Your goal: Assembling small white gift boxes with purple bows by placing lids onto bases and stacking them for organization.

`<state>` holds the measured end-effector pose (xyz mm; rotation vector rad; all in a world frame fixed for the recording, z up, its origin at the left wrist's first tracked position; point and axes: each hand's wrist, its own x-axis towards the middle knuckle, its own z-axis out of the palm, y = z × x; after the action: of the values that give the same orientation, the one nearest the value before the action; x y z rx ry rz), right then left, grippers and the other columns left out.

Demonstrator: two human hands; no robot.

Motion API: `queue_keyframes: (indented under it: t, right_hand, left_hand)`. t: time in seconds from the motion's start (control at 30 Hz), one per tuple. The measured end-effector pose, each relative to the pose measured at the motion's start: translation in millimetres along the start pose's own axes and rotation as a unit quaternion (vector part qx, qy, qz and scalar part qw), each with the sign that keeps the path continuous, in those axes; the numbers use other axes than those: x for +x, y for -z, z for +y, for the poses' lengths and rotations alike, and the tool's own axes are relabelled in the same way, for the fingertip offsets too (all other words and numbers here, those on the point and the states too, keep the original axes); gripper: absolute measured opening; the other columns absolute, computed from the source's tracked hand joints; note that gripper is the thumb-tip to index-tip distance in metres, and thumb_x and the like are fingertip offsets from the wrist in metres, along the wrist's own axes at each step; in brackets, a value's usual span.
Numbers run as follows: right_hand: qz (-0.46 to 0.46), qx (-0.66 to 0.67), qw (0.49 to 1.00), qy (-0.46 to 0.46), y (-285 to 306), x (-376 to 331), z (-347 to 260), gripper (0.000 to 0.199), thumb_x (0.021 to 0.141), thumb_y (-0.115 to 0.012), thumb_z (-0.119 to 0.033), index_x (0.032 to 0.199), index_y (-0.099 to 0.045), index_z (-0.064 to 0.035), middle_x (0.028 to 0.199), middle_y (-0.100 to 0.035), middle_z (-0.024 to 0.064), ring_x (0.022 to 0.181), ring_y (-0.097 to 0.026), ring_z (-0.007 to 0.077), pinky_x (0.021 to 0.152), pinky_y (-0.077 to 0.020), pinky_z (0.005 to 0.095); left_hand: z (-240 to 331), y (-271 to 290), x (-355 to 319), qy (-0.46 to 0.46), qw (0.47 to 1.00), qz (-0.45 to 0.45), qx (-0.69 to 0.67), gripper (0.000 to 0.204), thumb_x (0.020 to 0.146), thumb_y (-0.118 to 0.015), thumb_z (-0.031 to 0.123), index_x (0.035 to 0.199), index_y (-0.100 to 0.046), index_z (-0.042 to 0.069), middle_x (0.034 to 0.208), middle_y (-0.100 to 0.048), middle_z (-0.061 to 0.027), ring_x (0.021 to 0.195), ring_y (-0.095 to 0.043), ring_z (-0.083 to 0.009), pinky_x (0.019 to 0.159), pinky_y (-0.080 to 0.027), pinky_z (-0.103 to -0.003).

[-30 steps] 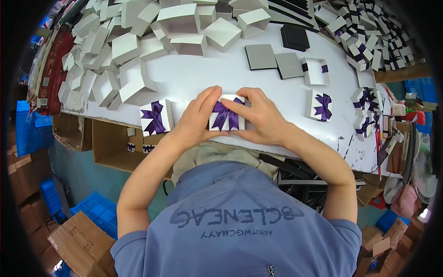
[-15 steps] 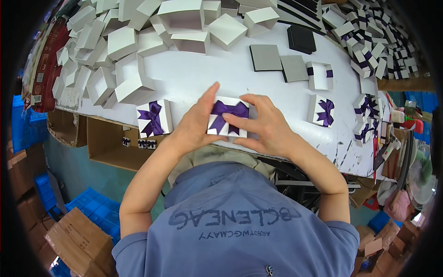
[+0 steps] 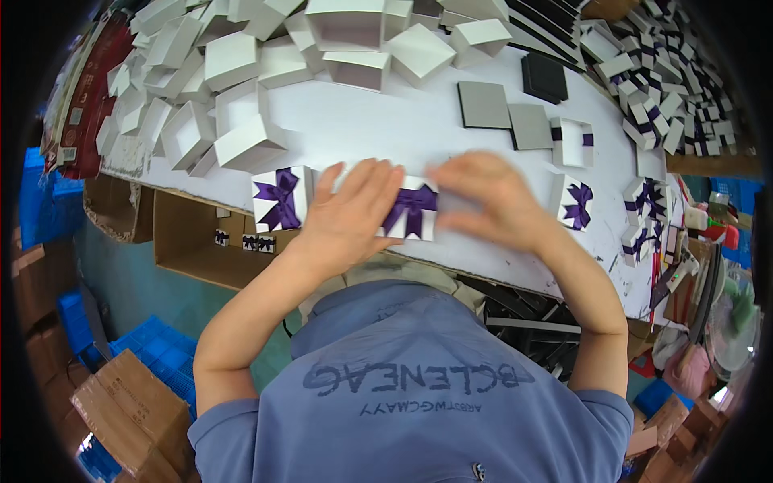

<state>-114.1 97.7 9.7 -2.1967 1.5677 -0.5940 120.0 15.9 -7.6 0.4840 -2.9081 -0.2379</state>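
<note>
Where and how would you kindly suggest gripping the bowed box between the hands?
I'd grip the bowed box by its straight right edge, from the right: the left hand covers its left part, and the purple bow lies on top.

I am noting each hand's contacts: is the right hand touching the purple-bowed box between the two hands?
Cannot tell. In the head view, the right hand is blurred beside the purple-bowed box; neither contact nor gap shows plainly.

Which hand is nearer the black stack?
Right. The right hand is apart from the black stack, nearer the person and a bit left of it; the left hand is farther left, at a bowed box.
</note>
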Motion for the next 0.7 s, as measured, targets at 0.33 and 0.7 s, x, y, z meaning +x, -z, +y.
queue_keyframes:
  t: [0.33, 0.7]
  right_hand:
    - [0.14, -0.293, 0.944, -0.06, -5, 15, 63, 0.037, 0.07, -0.069, -0.011, 0.107, -0.063, -0.0124, 0.101, -0.061, 0.0025, 0.099, -0.054, 0.0214, 0.095, -0.0322, 0.0457]
    - [0.244, -0.207, 0.937, 0.143, -17, 6, -29, 0.035, 0.059, -0.066, 0.0, 0.093, -0.069, -0.0087, 0.077, -0.055, 0.0009, 0.065, -0.05, 0.0172, 0.06, -0.0382, 0.03]
  left_hand:
    - [-57, 45, -83, 0.239, 0.96, 0.124, 0.076, 0.085, 0.057, -0.078, 0.045, 0.122, -0.044, 0.002, 0.135, -0.035, -0.0146, 0.126, -0.029, -0.0351, 0.1, -0.019, -0.048]
    - [-40, 0, 13, 0.031, 0.984, 0.177, -0.008, 0.077, 0.053, -0.081, 0.018, 0.119, -0.045, -0.002, 0.122, -0.042, -0.0155, 0.111, -0.039, -0.0344, 0.09, -0.035, -0.043]
